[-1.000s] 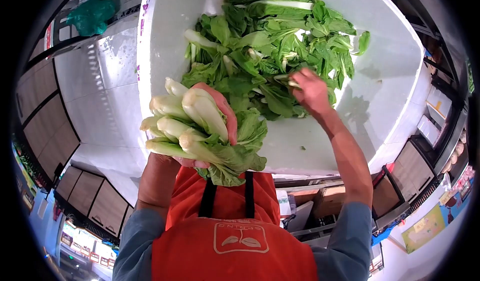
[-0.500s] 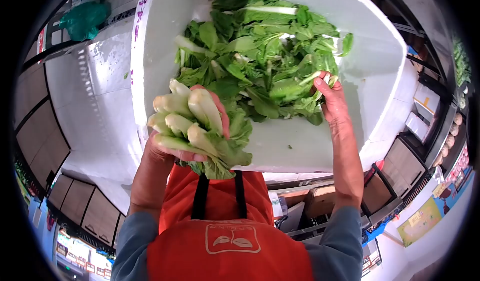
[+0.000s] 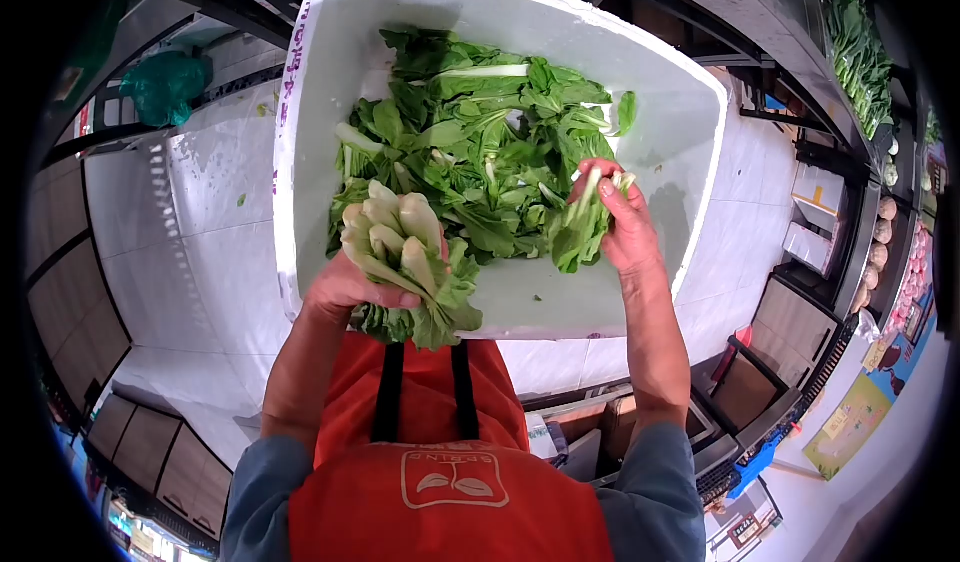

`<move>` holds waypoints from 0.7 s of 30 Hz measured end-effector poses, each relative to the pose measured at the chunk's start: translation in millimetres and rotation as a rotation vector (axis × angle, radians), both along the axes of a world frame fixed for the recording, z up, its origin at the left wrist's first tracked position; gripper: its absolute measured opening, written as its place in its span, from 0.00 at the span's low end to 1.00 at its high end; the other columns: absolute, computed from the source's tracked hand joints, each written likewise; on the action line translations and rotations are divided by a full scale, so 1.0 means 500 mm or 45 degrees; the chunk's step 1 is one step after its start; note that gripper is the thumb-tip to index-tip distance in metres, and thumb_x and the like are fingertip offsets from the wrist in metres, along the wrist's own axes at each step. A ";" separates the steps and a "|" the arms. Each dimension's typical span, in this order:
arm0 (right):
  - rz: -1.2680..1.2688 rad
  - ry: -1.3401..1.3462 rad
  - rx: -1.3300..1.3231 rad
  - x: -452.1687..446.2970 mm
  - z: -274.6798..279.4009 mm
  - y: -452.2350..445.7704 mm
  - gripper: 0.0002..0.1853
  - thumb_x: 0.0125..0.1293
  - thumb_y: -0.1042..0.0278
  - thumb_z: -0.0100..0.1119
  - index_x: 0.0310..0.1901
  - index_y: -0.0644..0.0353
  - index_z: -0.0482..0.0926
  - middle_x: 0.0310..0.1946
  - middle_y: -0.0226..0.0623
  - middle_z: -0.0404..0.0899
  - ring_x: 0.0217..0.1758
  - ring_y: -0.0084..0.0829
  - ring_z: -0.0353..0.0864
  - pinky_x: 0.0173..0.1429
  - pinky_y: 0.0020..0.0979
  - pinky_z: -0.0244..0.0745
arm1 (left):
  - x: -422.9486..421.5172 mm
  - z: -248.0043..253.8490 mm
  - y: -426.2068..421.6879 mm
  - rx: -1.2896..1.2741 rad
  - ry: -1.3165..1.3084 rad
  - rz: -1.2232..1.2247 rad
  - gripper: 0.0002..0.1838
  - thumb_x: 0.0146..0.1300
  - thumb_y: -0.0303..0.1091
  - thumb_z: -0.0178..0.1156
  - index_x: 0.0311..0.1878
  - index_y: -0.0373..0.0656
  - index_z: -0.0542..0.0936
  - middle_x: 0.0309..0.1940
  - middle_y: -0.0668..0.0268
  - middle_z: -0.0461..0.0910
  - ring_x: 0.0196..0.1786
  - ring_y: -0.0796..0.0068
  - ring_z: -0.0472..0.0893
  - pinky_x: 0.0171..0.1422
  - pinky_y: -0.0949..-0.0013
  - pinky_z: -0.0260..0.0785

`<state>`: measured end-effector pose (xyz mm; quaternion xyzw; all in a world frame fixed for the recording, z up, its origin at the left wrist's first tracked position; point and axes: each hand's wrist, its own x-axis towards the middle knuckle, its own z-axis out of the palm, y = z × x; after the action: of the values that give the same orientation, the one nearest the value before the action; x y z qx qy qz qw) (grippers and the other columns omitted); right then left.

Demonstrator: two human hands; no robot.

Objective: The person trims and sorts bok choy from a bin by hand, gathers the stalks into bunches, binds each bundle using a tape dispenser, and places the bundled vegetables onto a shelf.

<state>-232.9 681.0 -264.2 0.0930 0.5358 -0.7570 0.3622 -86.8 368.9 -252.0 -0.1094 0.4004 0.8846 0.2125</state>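
Observation:
A bunch of leafy greens (image 3: 405, 242) with thick white stem ends rests in my left hand (image 3: 365, 284), whose fingers wrap round it. The pale stem ends point up and away from me, and the leaves hang toward my body. Over the right side of a white foam box (image 3: 690, 202), my right hand (image 3: 632, 224) pinches a few loose leafy greens (image 3: 580, 227) by their stems, leaves hanging down. Beneath both hands, a heap of loose green leaves (image 3: 480, 142) covers much of the box floor.
The box has a raised rim on all sides. Vegetable shelves (image 3: 855, 62) run along the right. A green plastic bag (image 3: 168, 87) hangs at upper left. Below right stands an open cardboard box (image 3: 615, 424). Pale floor tiles (image 3: 180, 292) lie to the left.
My right hand has lifted loose greens off the heap and drawn them slightly left and toward me. My left hand still holds its bunch. The camera view has shifted, showing more of the box.

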 end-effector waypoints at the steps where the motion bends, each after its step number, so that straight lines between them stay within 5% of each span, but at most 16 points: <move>1: -0.039 -0.042 -0.037 0.004 0.002 -0.004 0.15 0.69 0.60 0.64 0.53 0.58 0.80 0.42 0.31 0.81 0.45 0.25 0.80 0.52 0.32 0.77 | 0.000 0.001 0.001 0.001 -0.001 0.008 0.35 0.35 0.32 0.80 0.52 0.43 0.78 0.45 0.66 0.80 0.51 0.70 0.80 0.58 0.64 0.75; 4: -0.132 -0.070 0.068 0.021 -0.017 -0.002 0.16 0.70 0.56 0.63 0.50 0.59 0.81 0.43 0.32 0.81 0.45 0.27 0.81 0.53 0.33 0.78 | -0.005 0.005 -0.002 0.020 0.020 0.010 0.35 0.33 0.31 0.80 0.51 0.43 0.78 0.45 0.66 0.80 0.50 0.71 0.79 0.57 0.65 0.75; 8: -0.150 -0.056 -0.194 0.040 -0.037 -0.052 0.14 0.71 0.51 0.59 0.43 0.54 0.76 0.45 0.37 0.80 0.55 0.37 0.78 0.63 0.45 0.73 | 0.031 -0.017 -0.017 -0.016 0.079 0.098 0.42 0.34 0.35 0.82 0.57 0.42 0.73 0.42 0.58 0.80 0.44 0.69 0.80 0.47 0.66 0.75; 12: -0.117 -0.308 -0.284 0.041 -0.078 -0.041 0.12 0.73 0.53 0.60 0.43 0.53 0.76 0.38 0.34 0.80 0.40 0.31 0.79 0.46 0.36 0.77 | 0.031 -0.011 -0.024 -0.011 0.260 0.190 0.34 0.36 0.45 0.82 0.47 0.43 0.78 0.35 0.61 0.82 0.36 0.72 0.80 0.40 0.71 0.74; 13: 0.006 -0.384 -0.308 0.036 -0.078 -0.045 0.12 0.72 0.55 0.61 0.44 0.54 0.77 0.34 0.29 0.79 0.34 0.24 0.75 0.43 0.29 0.74 | 0.030 -0.019 -0.028 -0.055 0.301 0.153 0.29 0.36 0.51 0.82 0.38 0.43 0.82 0.32 0.64 0.83 0.33 0.75 0.81 0.37 0.73 0.73; 16: 0.384 0.207 0.555 0.042 -0.141 -0.089 0.11 0.71 0.58 0.64 0.45 0.55 0.78 0.31 0.24 0.78 0.31 0.18 0.72 0.39 0.24 0.70 | 0.048 -0.024 -0.039 -0.014 0.270 0.032 0.28 0.36 0.54 0.81 0.34 0.43 0.83 0.32 0.66 0.84 0.33 0.75 0.81 0.37 0.73 0.73; 21: 0.555 0.481 0.610 0.025 -0.123 -0.251 0.10 0.66 0.63 0.67 0.43 0.58 0.80 0.33 0.25 0.81 0.35 0.18 0.76 0.42 0.25 0.74 | 0.086 -0.027 -0.053 0.103 -0.073 -0.157 0.31 0.35 0.54 0.83 0.37 0.42 0.81 0.35 0.63 0.84 0.36 0.73 0.83 0.41 0.71 0.75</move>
<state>-220.3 555.7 -325.7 -0.0825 0.7624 -0.5190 0.3775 -43.6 342.3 -265.6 -0.1013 0.3642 0.8818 0.2822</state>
